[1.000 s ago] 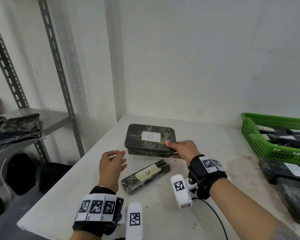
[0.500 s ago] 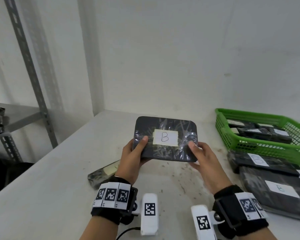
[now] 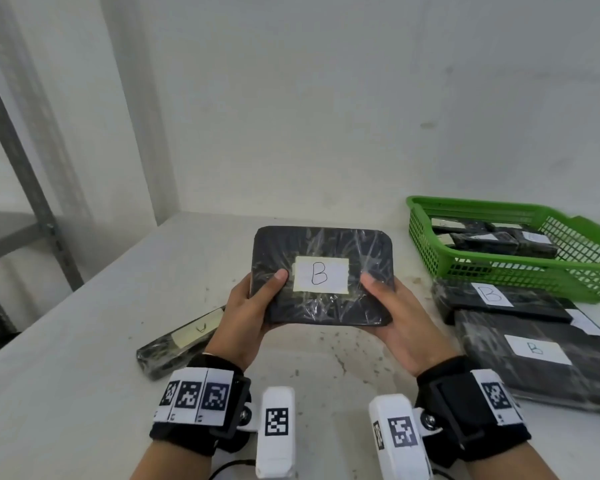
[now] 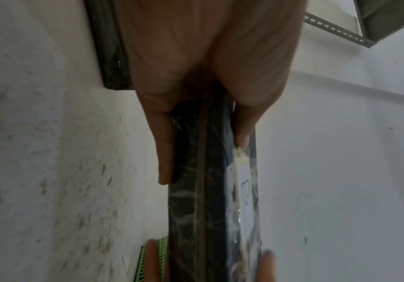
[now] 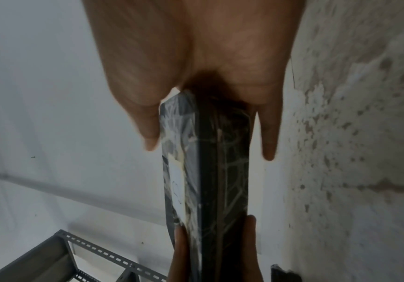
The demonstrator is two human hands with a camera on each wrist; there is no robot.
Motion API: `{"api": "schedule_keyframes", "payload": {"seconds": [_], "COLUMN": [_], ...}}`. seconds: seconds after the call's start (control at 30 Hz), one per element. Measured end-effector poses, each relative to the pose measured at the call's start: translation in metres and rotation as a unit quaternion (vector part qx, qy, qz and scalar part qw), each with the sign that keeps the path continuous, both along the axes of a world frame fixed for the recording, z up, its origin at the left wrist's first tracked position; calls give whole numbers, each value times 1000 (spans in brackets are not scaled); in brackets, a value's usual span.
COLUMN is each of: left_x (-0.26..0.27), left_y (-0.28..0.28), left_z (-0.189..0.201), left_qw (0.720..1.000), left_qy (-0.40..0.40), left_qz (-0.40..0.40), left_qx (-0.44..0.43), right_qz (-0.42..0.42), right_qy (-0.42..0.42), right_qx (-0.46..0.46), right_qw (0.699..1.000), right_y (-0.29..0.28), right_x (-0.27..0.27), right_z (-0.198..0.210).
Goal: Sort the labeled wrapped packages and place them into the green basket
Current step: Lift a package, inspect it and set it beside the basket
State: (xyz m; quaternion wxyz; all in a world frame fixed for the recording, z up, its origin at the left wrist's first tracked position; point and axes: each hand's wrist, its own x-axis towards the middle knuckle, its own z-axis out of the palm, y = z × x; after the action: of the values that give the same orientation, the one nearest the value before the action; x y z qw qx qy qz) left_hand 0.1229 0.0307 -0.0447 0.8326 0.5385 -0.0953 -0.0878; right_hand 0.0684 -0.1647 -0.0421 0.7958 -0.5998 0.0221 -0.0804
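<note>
In the middle of the head view, the left hand [image 3: 243, 320] and the right hand [image 3: 400, 323] each gripped one side of the flat black package [image 3: 326, 251] with the label "B", thumbs on top and fingers under it, above the white table [image 3: 66, 375]. The green basket [image 3: 520, 275] stood at the right edge with some wrapped packages inside. Two more B packages [image 3: 534, 358] lay below it. A narrow package [image 3: 174, 344] lay at lower left.

Black B-labeled package [image 3: 323, 275], held aloft.
</note>
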Motion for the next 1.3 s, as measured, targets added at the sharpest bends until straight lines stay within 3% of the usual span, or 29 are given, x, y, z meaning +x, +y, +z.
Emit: {"api": "schedule_keyframes", "payload": {"seconds": [0.23,0.4,0.7,0.97,1.07,1.2,1.3], "left_x": [-2,-4,-5,-3,-5,-9,-9], "left_y": [2,0,1,2,4,5,3], "left_z": [0,-3,-1,-3,0,8,8], "left_qw": [999,999,999,997,997,998,996], "left_qy": [13,1,-8,12,9,16,16], "left_qz": [-40,27,-17,50,32,-25,25], "left_qx": [19,28,30,65,67,55,85], "right_qz": [-64,-26,-59,-15,-26,-43,-11], "right_qy": [-17,-12,-24,13,17,8,13], "right_qx": [-53,-56,-96,-133,-84,-95,-121], "right_qw": [996,998,993,991,996,995,993], "right_y": [5,3,3,1,-1,-3,-5], "right_x": [-1,-2,0,1,1,-1,-2], "right_z": [-2,-2,-6,-6,-2,-2,-1]}}
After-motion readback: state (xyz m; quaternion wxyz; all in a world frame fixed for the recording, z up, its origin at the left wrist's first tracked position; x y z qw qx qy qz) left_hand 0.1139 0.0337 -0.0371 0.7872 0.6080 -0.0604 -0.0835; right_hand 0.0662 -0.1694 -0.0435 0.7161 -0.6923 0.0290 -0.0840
